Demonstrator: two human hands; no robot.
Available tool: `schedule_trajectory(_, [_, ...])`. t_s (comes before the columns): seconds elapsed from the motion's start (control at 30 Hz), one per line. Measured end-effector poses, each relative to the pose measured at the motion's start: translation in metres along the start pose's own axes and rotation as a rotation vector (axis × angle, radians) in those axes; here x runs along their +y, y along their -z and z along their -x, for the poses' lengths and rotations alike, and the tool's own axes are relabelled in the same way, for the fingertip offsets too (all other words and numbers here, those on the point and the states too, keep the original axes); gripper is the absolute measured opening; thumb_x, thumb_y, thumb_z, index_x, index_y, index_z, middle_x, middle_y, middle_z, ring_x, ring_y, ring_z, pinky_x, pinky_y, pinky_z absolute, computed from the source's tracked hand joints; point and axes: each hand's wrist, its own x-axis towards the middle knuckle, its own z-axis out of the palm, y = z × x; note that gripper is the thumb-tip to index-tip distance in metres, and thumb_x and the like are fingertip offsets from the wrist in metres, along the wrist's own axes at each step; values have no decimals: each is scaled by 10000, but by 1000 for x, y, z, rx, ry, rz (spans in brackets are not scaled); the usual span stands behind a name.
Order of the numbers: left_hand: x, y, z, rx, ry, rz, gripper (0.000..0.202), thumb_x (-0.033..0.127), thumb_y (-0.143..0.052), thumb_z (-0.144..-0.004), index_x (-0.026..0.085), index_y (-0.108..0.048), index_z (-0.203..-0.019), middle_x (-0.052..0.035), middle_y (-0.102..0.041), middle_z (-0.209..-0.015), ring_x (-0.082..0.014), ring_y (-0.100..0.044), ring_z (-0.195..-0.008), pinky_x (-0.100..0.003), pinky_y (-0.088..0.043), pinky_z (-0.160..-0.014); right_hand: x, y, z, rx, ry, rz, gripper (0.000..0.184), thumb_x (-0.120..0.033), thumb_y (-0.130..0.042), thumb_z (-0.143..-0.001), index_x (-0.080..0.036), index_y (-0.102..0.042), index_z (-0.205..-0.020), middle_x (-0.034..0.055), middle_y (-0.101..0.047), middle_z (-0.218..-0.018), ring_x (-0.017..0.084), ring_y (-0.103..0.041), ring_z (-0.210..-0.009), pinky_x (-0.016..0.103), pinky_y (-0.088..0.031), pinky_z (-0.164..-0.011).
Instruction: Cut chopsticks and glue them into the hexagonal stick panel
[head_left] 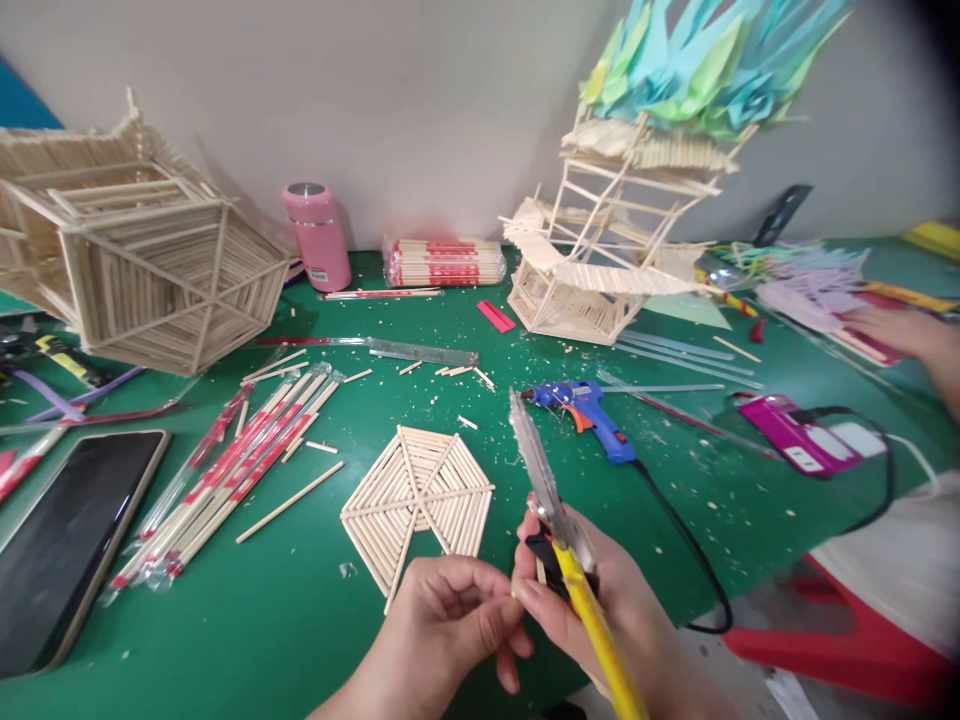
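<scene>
My right hand [611, 600] is wrapped round a yellow-handled cutter [576, 580], its metal end pointing up and away. My left hand [450, 620] is closed in a pinch, its fingertips meeting my right thumb. Whatever those left fingers hold is too small or hidden to make out. Just beyond my left hand, a flat web-like panel of thin wooden sticks [420, 490] lies on the green table [247, 620], its near edge partly covered by the hand. Past the cutter's tip rests a blue glue gun [592, 412], with a black cord trailing toward me.
Wrapped stick bundles [232, 470] and a phone [75, 540] lie left. Behind stand a wooden stick model [172, 270], a pink flask [319, 235] and a paper-topped stick model [622, 220]. Another person's hand [911, 335] is at right, beyond a magenta power strip [799, 435].
</scene>
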Motion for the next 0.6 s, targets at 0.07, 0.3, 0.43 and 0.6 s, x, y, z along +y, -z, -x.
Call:
schedule_trajectory(0.07, [0, 0, 0, 33, -23, -11, 389, 503, -720, -612, 124, -652, -665, -14, -614, -541, -67, -504, -414, -184, -380, -425, -2, -2, -2, 25, -7, 11, 142, -212, -567, -755, -219, -455, -842, -45, -524, -664, 109, -539, -535, 235, -470, -516])
schedule_trajectory(0.3, [27, 17, 4, 186, -283, -83, 216, 357, -661, -746, 150, -638, -688, -2, -650, -601, -69, -561, -486, -178, -447, -519, -9, 6, 1, 73, -5, 154, 201, -236, -617, -709, -223, -469, -844, -62, -464, -617, 94, -466, -504, 202, -423, -453])
schedule_trajectory(0.43, [39, 25, 8, 306, -462, -190, 103, 252, -648, -757, 162, -663, -710, 1, -656, -585, -95, -592, -492, -190, -486, -515, -4, 17, 5, 84, 77, 445, 253, -272, -635, -672, -229, -457, -848, -49, -488, -597, 110, -464, -466, 218, -418, -411])
schedule_trajectory(0.6, [42, 28, 9, 322, -574, -261, 43, 183, -649, -730, 167, -682, -708, -2, -652, -563, -103, -593, -465, -184, -496, -478, 7, 28, 4, 39, 145, 833, 306, -345, -623, -689, -221, -419, -882, 9, -563, -657, 163, -538, -499, 272, -448, -427])
